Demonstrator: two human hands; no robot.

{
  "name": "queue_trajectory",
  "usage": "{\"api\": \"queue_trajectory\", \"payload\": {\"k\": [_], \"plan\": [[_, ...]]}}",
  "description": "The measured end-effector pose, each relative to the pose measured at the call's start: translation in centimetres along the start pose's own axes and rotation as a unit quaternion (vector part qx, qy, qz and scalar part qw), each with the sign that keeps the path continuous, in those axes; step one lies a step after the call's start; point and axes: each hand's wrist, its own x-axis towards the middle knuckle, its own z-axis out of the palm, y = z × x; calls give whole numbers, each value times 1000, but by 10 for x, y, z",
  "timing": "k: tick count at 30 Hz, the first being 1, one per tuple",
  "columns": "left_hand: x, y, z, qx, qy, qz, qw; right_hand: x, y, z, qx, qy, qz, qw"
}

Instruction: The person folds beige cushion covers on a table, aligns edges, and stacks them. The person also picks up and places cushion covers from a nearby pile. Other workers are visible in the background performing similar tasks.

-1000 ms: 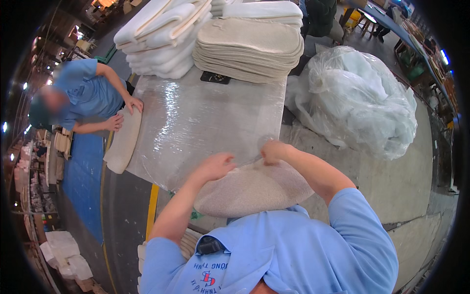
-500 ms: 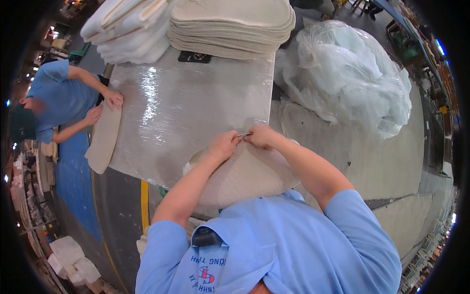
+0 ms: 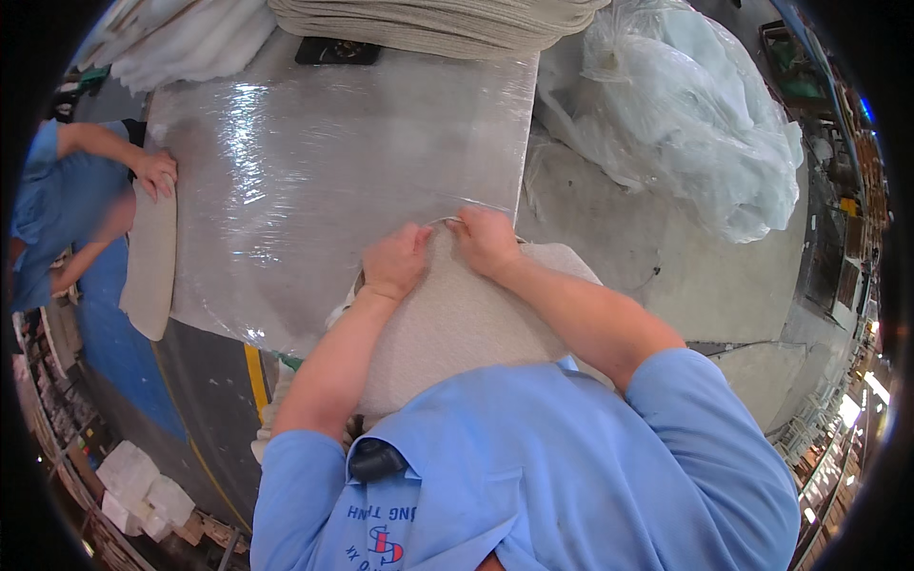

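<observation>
Our left hand (image 3: 395, 262) and right hand (image 3: 486, 240) sit side by side at the far edge of a beige felt pad (image 3: 457, 324), fingers curled shut and pinching that edge; a thin pale rim or cord shows between them, though we cannot tell which. The pad lies flat against our body, half on the table (image 3: 314, 152) wrapped in clear plastic film, half over its near edge, which we judge keeps the far edge within easy reach. Beyond the table's far end a stack of similar pads (image 3: 428, 24) waits, and a heap of crumpled plastic sheeting (image 3: 685, 124) lies to the right. At the left a co-worker's hand (image 3: 157, 173) presses another pad (image 3: 152, 262) against the table's side.
</observation>
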Motion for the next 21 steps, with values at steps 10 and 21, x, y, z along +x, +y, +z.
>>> {"api": "queue_trajectory", "payload": {"k": [10,21], "plan": [[-3,14,-39,-49,-112,-61,991,-7,2,-20,-35,-86,2,996],[-32,35,-64,-23,-205,-87,975,-11,-29,-13,-140,-191,10,971]]}}
